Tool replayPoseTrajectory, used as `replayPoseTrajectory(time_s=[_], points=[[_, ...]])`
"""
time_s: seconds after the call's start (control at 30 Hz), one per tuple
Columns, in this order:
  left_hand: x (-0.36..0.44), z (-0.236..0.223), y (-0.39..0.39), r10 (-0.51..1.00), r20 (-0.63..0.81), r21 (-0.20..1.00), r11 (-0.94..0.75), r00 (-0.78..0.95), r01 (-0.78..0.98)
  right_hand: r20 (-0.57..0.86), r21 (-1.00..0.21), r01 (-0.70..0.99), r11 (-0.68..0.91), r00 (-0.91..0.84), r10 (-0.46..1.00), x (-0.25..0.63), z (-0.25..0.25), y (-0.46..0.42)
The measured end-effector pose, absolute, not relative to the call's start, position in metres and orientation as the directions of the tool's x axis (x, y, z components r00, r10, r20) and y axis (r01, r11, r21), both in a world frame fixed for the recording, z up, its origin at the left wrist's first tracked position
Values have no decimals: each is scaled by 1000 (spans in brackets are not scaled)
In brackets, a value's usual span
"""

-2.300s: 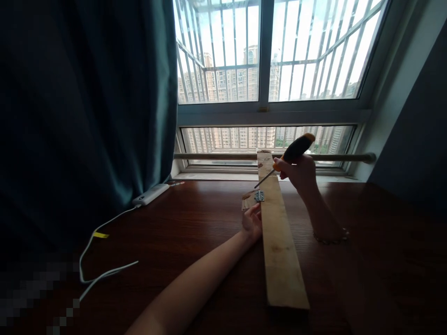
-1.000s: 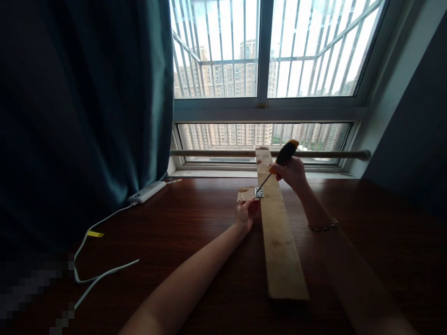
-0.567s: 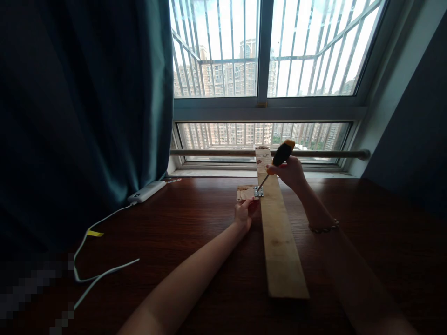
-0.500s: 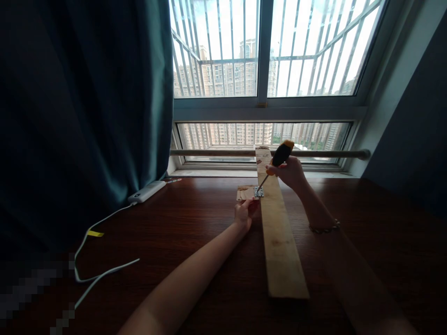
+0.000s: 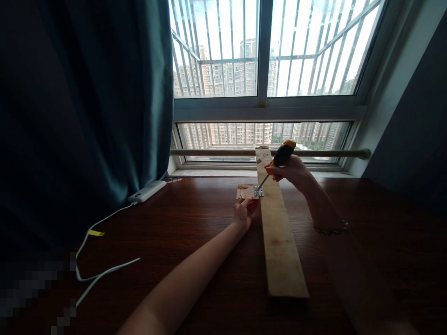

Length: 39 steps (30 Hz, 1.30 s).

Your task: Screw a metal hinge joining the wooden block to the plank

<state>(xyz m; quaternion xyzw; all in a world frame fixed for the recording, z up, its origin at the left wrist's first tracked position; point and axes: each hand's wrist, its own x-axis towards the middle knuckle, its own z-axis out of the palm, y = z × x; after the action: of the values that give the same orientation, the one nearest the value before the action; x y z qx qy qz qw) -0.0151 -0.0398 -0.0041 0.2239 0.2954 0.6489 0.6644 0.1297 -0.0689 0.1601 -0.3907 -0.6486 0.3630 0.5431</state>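
My right hand (image 5: 289, 171) is closed around the lower handle of a black and yellow screwdriver (image 5: 283, 153), which leans with its tip down on a small metal hinge (image 5: 258, 191). The hinge spans the seam between a short wooden block (image 5: 245, 190) on the left and a long wooden board (image 5: 279, 237) on the right. At the near edge of the block, my left hand (image 5: 242, 211) pinches the wood just below the hinge. Its fingertips are partly hidden, and any screw under the tip is too small to make out.
A white power strip (image 5: 148, 191) lies at the left by a dark blue curtain (image 5: 139, 93). Its white cable (image 5: 104, 272), with a yellow tag (image 5: 96, 233), curls over the brown table (image 5: 195, 204). Behind the table a rail (image 5: 216, 152) crosses the window.
My right wrist and forearm have swung slightly to the right, and the hand has turned a little around the screwdriver handle. The tip stays on the hinge; my left hand keeps its place.
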Motion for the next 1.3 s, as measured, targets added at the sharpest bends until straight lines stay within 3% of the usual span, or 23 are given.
replayPoseTrajectory(time_s=[0.27,0.53,0.67,0.8,0.9,0.97,1.13,1.23,1.3], points=[[-16,-2,-42,995,-91,689,42,-30,-724,472,-857,214,470,-43,881,126,159,-69],[-16,-1,-43,995,-93,680,47,-22,-732,678,-629,600,494,114,726,118,156,-66],[-16,-2,-42,996,-88,686,51,-13,-726,617,-728,483,486,153,772,119,152,-59],[-16,-2,-42,995,-93,692,49,-22,-721,444,-873,183,452,-87,892,130,157,-65],[-16,-1,-42,996,-84,687,42,-22,-726,373,-921,33,388,-211,903,138,162,-72],[-16,-1,-42,997,-79,686,40,-19,-727,385,-912,78,404,-184,904,139,162,-72],[-18,-2,-43,997,-78,691,45,-12,-721,565,-786,376,491,113,817,129,151,-57],[-18,-2,-43,997,-75,697,44,-11,-716,590,-791,310,528,155,793,125,147,-51],[-18,-2,-43,997,-78,696,44,-15,-717,552,-827,184,532,84,829,128,149,-53]])
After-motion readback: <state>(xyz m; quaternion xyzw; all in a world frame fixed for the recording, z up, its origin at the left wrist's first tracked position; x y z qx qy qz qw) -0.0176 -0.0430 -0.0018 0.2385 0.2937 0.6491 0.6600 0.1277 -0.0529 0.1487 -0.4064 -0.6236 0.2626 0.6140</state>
